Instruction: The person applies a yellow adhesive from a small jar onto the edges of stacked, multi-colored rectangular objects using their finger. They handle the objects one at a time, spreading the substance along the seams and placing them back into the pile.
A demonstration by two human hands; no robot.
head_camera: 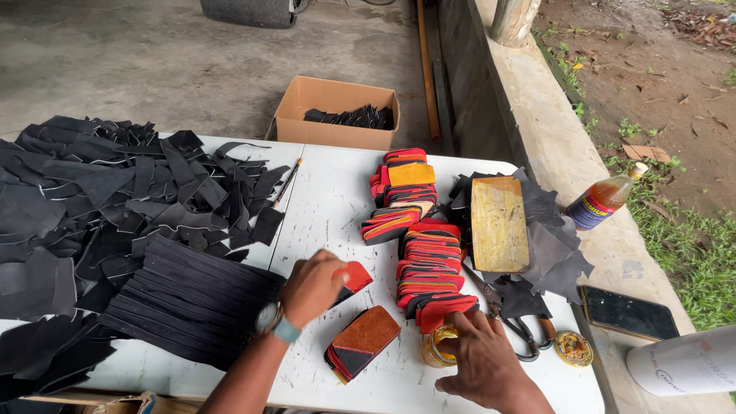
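**Two hands on the white table, each on something**

Left hand pinches a red piece, lifted just off the table beside the fanned black strips. Right hand is closed around a small glass jar, just below the red-and-black stacks. Brown-topped bundle lies between the hands. Scissors sit just right of the right hand.

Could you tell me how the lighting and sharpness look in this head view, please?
Head view: soft, even daylight under cover, faint shadows beneath the left hand and right hand; white table bright but not glaring; black pieces lose detail; edges bend slightly; nothing blurred.
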